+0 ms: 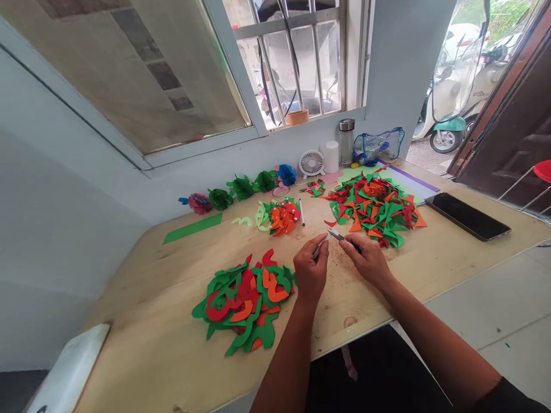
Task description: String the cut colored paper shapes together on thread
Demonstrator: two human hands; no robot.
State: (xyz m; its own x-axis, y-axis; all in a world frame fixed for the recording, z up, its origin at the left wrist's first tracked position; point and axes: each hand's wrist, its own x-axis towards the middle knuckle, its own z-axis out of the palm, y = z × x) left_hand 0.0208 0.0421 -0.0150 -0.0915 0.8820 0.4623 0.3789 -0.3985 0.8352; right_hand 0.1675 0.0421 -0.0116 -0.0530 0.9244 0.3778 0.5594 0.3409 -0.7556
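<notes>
Near the table's front right, my left hand [311, 265] is closed, pinching a small whitish piece [328, 236] between thumb and fingers. My right hand [369, 259] is closed around a slim dark tool with a pointed tip [352, 243]; its exact kind is not clear. The tool's tip meets or nearly meets the whitish piece. To the left of my left hand lies a pile of curved green, red and orange cut-outs [247, 301]. Just beyond my right hand is a larger heap of green, red and orange scraps [379, 201].
Behind my hands are a smaller pile of cut pieces [284, 218], a white marker [302, 212] and a green strip [192, 228]. A black phone [468, 215] lies at right. Paper flowers [241, 188], a small fan [311, 163] and a glass bottle [346, 143] line the wall.
</notes>
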